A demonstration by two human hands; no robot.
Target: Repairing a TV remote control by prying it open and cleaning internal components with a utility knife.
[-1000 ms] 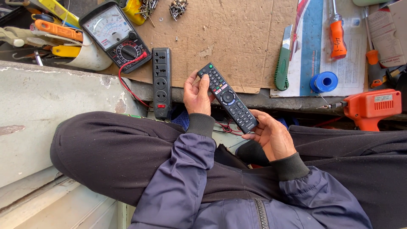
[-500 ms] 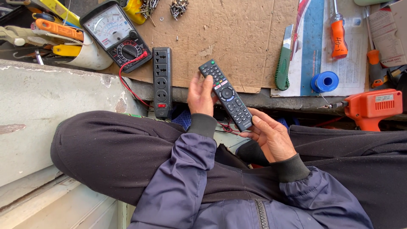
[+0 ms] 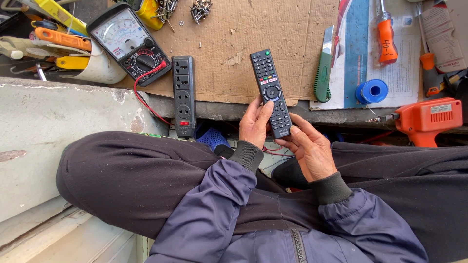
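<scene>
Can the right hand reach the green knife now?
Probably yes, but not freely. The right hand supports the remote together with the left hand. The green knife lies on the cardboard just beyond, with nothing between.

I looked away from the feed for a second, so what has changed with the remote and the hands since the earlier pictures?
The black remote control has swung from a slant to nearly straight, its top end now pointing up over the cardboard sheet. The left hand and right hand still hold its lower end, the right hand now closer under it. The power strip, multimeter and green utility knife lie as before.
</scene>
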